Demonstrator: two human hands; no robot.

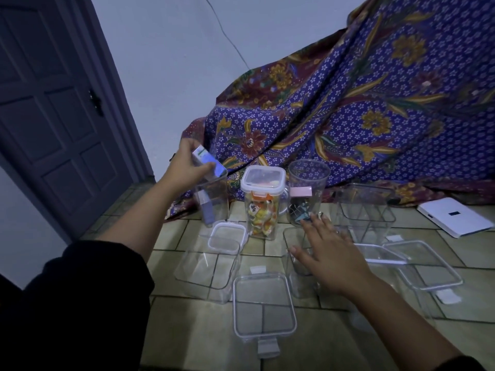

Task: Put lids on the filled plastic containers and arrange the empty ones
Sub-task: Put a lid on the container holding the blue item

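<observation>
My left hand grips a small box at the mouth of a tall open clear container. Right of it stands a lidded container full of colourful sweets. A round open jar with dark items stands further right. My right hand hovers flat, fingers spread, over an empty clear container. A loose lid rests on another empty container. A lidded empty container sits nearest me.
Two more clear containers stand at the right on the tiled floor. A white flat box lies far right. Patterned purple cloth drapes behind; a door is on the left.
</observation>
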